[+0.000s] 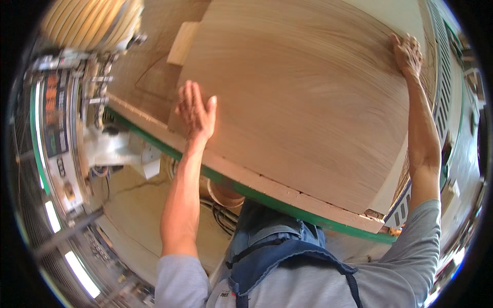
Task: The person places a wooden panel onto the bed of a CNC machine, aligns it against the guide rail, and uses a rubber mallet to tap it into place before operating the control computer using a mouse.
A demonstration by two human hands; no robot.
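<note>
A large wood-grain panel (298, 102) lies flat on a wooden work table (246, 172) in front of me. Along the panel's left edge is my left hand (196, 114), its fingers stretched out and its thumb apart. At the far right edge of the panel rests my right hand (409, 55), fingers extended and nothing held. A small pale wood block (183, 43) lies against the panel's upper left side, farther off than my left hand.
The table has a green front rim (267, 203) close to my waist. A ribbed yellowish hose (92, 23) and machine parts (97, 92) stand at the left. A slotted metal rail (442, 87) runs along the right. Dark cables (223, 218) hang below the table.
</note>
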